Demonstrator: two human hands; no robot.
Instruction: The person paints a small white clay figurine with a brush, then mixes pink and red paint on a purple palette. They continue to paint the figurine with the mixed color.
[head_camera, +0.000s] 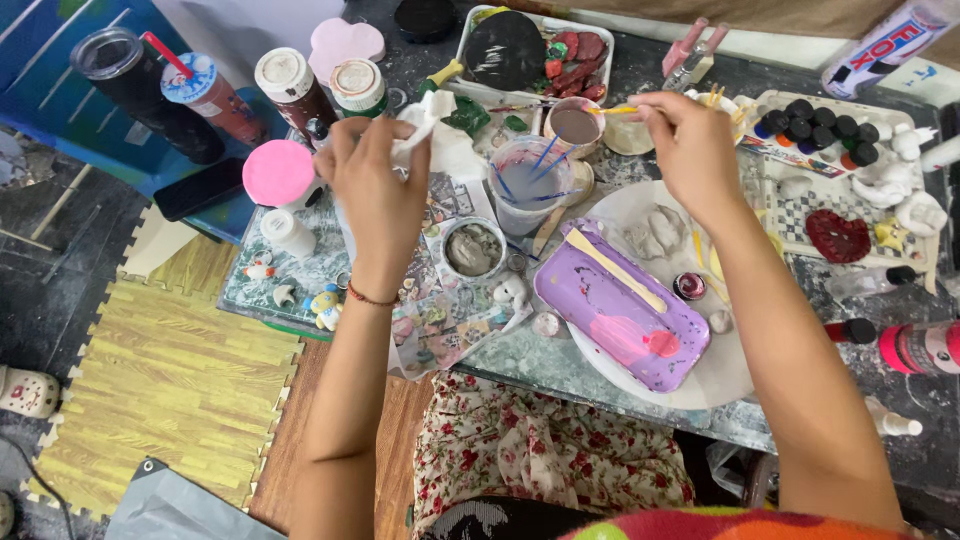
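Over the cluttered worktop (560, 365), my left hand (375, 185) bunches a soft, light tissue (432, 125); my right hand (690, 140) pinches a thin, stiff brush (612, 110) mid-handle.

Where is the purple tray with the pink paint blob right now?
In the head view, the purple tray lies near the table's front edge on a white plate, below the right hand, with a small grey bowl to its left.
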